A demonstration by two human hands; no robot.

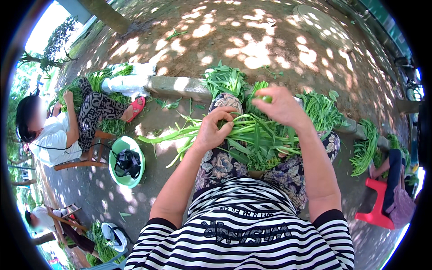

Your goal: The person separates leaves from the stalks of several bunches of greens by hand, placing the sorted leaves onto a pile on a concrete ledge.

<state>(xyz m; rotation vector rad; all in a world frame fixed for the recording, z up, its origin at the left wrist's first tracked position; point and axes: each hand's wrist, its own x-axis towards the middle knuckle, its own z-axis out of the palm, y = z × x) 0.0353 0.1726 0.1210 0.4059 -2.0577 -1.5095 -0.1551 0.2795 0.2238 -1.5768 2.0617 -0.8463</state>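
Note:
A loose heap of long-stemmed leafy greens, much like water spinach, lies across my lap on my flowered trousers. My left hand is closed at the heap, thumb and fingers pinching green stems whose pale ends point left. Raised above the heap's right side, my right hand is curled and slightly blurred. A small green bit, seemingly a piece of stem, shows between its fingers. Just beyond my knees, a bunch of the same greens rests on the kerb.
The stone kerb runs across ahead, with more bundles of greens along it at right. At left stand a pale green basin holding a dark bag and a seated person handling greens. A red stool with another person is at right.

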